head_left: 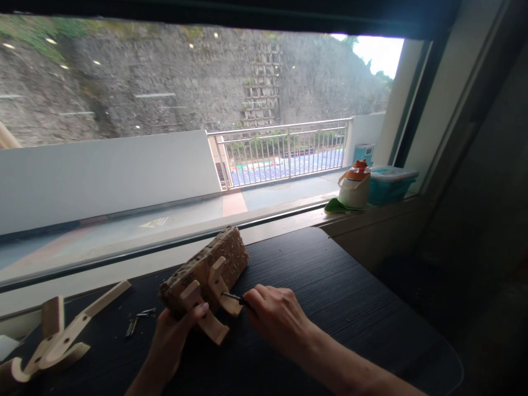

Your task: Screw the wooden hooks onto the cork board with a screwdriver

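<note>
A rough-edged wooden block stands tilted on the dark table, with two pale wooden hooks on its near face. My left hand grips the block's near left end, its thumb pressed on the left wooden hook. In my right hand is a screwdriver, the fingers closed round its dark handle. Its shaft points left, and the tip meets the right wooden hook near its middle, around a hole. Whether a screw sits under the tip is too small to tell.
Several loose screws lie left of my left hand. More curved wooden pieces are piled at the table's left. Along the window sill stand a bottle with an orange lid and a teal box. The dark table has a rounded far corner.
</note>
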The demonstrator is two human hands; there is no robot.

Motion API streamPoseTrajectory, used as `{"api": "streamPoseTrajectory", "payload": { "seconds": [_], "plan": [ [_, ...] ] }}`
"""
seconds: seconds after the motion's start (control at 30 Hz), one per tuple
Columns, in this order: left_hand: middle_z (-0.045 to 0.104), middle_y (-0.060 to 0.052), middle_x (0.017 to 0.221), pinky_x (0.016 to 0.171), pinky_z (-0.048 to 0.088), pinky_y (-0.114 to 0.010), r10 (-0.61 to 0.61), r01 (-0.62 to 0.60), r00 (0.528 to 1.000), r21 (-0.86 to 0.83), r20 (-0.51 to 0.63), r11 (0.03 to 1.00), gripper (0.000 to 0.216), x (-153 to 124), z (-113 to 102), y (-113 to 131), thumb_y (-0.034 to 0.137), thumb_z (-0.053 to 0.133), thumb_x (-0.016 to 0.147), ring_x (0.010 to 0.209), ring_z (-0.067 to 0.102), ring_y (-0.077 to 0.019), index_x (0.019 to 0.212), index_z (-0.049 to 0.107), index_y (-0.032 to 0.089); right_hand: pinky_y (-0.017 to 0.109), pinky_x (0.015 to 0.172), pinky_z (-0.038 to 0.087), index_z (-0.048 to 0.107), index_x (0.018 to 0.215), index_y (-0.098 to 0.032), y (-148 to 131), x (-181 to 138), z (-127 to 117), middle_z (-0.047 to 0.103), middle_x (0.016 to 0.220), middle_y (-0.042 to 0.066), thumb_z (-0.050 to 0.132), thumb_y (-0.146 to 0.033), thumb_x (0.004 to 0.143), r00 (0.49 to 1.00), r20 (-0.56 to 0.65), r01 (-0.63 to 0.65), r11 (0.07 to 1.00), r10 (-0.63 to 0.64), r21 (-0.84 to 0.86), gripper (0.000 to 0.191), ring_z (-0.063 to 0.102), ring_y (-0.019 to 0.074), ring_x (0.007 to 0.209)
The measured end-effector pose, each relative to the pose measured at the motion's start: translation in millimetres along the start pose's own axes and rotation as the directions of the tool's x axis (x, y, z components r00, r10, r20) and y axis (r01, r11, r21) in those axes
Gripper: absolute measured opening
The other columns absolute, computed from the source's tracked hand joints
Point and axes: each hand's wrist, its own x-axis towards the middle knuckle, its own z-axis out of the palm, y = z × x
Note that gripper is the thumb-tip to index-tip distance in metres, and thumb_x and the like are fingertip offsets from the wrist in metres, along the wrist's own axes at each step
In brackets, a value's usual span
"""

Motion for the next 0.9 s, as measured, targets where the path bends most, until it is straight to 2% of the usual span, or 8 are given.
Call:
{"api": "streamPoseTrajectory", "payload": {
  "seconds": [0.13,0.23,0.33,0.43,0.53,0.6,0.7,0.9],
  "plan": [
    [0.069,0.0,0.071,0.066,0.05,-0.026,-0.001,0.002,1.0,-0.013,0.017,1.0,0.036,-1.7,-0.3,-0.8,0.038,0.081,0.051,0.073,0.062,-0.0189,0.075,0.067,0.014,0.026,0.056,0.031,0.054,0.077,-0.019,-1.1,-0.6,7.0,0.063,0.071,0.0,0.047,-0.02,0.087,0.999,-0.036,0.013,0.999,-0.012,0.046,0.013,0.058,0.0131,0.063],
    [0.069,0.0,0.072,0.067,0.05,-0.026,-0.005,0.007,0.999,-0.031,0.041,1.0,0.038,-2.3,-0.4,-1.0,0.037,0.082,0.051,0.074,0.063,-0.0199,0.078,0.068,0.014,0.024,0.058,0.033,0.055,0.082,-0.018,-3.2,-2.2,7.7,0.065,0.073,0.0,0.05,-0.026,0.085,0.983,0.001,-0.175,0.945,0.182,0.277,0.01,0.059,0.0127,0.063],
    [0.071,-0.002,0.075,0.069,0.051,-0.027,0.015,-0.014,0.999,-0.027,0.043,1.0,0.041,-1.5,-0.4,-0.9,0.033,0.083,0.048,0.079,0.064,-0.0222,0.082,0.068,0.014,0.022,0.057,0.035,0.058,0.082,-0.019,-3.8,-1.7,7.5,0.065,0.071,0.0,0.05,-0.034,0.085,0.909,0.125,-0.406,0.772,0.399,0.489,0.018,0.058,0.0119,0.064],
    [0.07,-0.001,0.074,0.066,0.051,-0.027,0.027,-0.027,0.999,-0.012,0.036,1.0,0.039,-0.1,0.5,-1.0,0.034,0.083,0.049,0.075,0.063,-0.0212,0.079,0.068,0.014,0.022,0.056,0.033,0.058,0.072,-0.019,-3.4,1.0,6.5,0.063,0.067,0.001,0.046,-0.038,0.087,0.879,0.208,-0.472,0.724,0.429,0.504,0.027,0.056,0.0121,0.063],
    [0.069,0.0,0.071,0.064,0.05,-0.026,0.02,-0.02,0.999,-0.004,0.027,1.0,0.039,0.9,1.3,-2.1,0.037,0.082,0.051,0.072,0.062,-0.0197,0.079,0.067,0.014,0.025,0.058,0.032,0.058,0.073,-0.02,-4.2,3.0,1.9,0.063,0.066,0.001,0.043,-0.038,0.087,0.903,0.196,-0.429,0.816,0.381,0.387,0.028,0.057,0.0141,0.063],
    [0.07,0.0,0.074,0.064,0.05,-0.026,0.016,-0.016,1.0,0.003,0.024,1.0,0.041,1.5,1.0,-3.4,0.037,0.081,0.052,0.074,0.063,-0.0201,0.083,0.067,0.014,0.026,0.059,0.032,0.059,0.087,-0.021,-5.0,2.9,-2.2,0.064,0.067,0.001,0.049,-0.038,0.083,0.922,0.162,-0.385,0.863,0.35,0.326,0.02,0.059,0.016,0.064],
    [0.071,-0.001,0.078,0.066,0.051,-0.027,0.017,-0.018,0.999,0.004,0.032,1.0,0.042,2.1,-0.4,-4.7,0.036,0.081,0.053,0.077,0.063,-0.0207,0.087,0.067,0.015,0.026,0.059,0.034,0.055,0.1,-0.021,-4.3,1.2,-5.9,0.066,0.07,-0.001,0.057,-0.032,0.077,0.946,0.112,-0.325,0.89,0.305,0.319,0.026,0.06,0.0162,0.064],
    [0.07,0.0,0.075,0.067,0.051,-0.026,-0.025,0.026,0.999,-0.06,0.022,0.998,0.043,-2.0,1.0,4.1,0.037,0.081,0.051,0.078,0.064,-0.021,0.084,0.069,0.014,0.024,0.064,0.037,0.058,0.096,-0.019,3.2,-0.5,-3.3,0.067,0.083,0.002,0.048,-0.021,0.086,0.999,-0.036,0.026,0.977,-0.019,0.213,0.014,0.062,0.0141,0.073]
  ]
}}
